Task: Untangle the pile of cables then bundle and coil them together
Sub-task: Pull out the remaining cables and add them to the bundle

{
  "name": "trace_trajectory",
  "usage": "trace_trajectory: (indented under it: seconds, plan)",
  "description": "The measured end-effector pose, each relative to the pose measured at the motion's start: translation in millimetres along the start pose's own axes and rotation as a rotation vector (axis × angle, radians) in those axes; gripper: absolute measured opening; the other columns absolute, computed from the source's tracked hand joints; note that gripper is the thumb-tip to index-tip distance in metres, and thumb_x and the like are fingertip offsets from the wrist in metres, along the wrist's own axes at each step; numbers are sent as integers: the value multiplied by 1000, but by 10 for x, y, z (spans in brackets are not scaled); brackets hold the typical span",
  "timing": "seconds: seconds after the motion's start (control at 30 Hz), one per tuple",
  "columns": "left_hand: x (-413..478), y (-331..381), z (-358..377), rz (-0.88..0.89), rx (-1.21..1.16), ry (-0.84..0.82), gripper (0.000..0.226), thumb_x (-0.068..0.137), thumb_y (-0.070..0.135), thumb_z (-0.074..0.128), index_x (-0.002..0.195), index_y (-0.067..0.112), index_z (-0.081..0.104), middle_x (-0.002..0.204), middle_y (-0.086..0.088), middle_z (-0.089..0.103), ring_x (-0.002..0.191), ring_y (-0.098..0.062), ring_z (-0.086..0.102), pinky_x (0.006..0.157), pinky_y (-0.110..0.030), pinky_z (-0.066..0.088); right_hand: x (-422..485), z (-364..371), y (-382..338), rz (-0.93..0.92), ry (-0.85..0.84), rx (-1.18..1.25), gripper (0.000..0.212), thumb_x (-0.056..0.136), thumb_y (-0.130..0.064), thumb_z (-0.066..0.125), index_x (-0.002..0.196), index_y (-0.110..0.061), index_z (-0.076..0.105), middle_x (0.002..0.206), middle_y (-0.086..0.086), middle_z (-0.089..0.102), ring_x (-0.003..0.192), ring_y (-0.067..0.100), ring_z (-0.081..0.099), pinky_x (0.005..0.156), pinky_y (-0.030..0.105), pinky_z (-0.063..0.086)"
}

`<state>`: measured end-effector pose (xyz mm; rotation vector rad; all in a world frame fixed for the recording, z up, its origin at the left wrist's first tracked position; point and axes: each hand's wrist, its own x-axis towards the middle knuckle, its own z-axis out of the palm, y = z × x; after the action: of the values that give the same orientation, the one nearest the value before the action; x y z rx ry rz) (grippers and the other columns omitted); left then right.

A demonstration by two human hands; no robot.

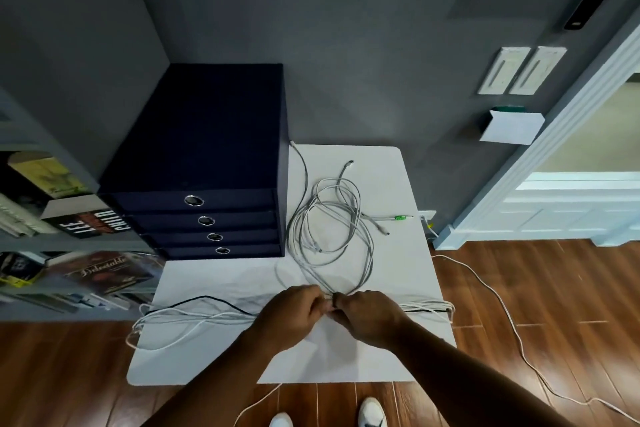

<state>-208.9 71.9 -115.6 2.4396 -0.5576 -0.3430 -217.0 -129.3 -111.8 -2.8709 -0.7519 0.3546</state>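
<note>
head: left hand, right hand pinch overhanging cables

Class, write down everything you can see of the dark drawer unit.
The drawer unit is a dark navy, fabric-like box with four shut drawers, each with a round metal-rimmed hole. It stands upright on the white table's far left corner, by the grey wall. A pale cable runs along its right side.
</note>
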Motion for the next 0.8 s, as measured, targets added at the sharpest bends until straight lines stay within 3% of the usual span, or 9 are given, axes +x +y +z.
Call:
trace_trajectory:
  seconds: [0.1,0.2,0.27,0.33,0.43,0.57,0.63,0.8]
  plan:
    - [-66,-19,44,140,7,299,29,102,44,46,109,22,64,104,8,63,95,-3,57,82,-18,51,-2,-1,34,30,18,21,42,102,-50,34,119,-17,53,103,12,70,92,34,68,74,36,50]
    - [-193,-14,153,288,5,409,33,103,41,47,98,16,68,93,4,63,87,-4,57,79,-17,50,29,-15,51,53,36,35,40,102,-51,32,114,-19,53,98,12,70,90,35,67,70,35,48]
    - [-281,67,230,109,-192,276,47,101,54,44,89,14,67,80,3,65,74,-9,62,71,-30,57,36,-24,44,55,47,22,40,102,-52,30,111,-20,52,96,12,70,89,36,66,70,37,48]
    - [-299,192,290,-230,-491,140,56,93,66,42,90,16,68,77,1,72,67,-16,69,70,-43,60,35,-35,26,52,61,22,38,102,-52,30,109,-21,51,95,12,70,89,36,66,69,37,46]
    - [-171,339,272,-655,-1105,244,55,98,55,42,99,7,69,84,-8,78,74,-30,75,71,-43,60,20,-28,28,44,51,33,37,101,-53,30,105,-23,51,92,10,69,87,35,66,68,38,47]
    - [-11,352,145,-810,-1598,559,33,107,31,41,100,2,56,98,-21,75,87,-34,75,83,-45,58,1,-43,8,15,35,26,37,102,-52,31,107,-23,53,97,8,70,89,32,66,68,35,45]
    - [47,356,50,-878,-1750,666,24,108,25,40,101,4,51,94,-24,75,86,-37,74,83,-48,58,10,-93,-2,5,34,22,37,102,-51,32,109,-22,53,98,8,69,90,32,65,67,35,43]
    - [162,277,-134,-961,-1857,889,23,107,13,38,90,3,50,80,-21,70,73,-35,69,80,-48,57,50,-172,84,-24,36,28,43,99,-57,24,105,-23,51,91,7,70,85,32,65,66,36,44]
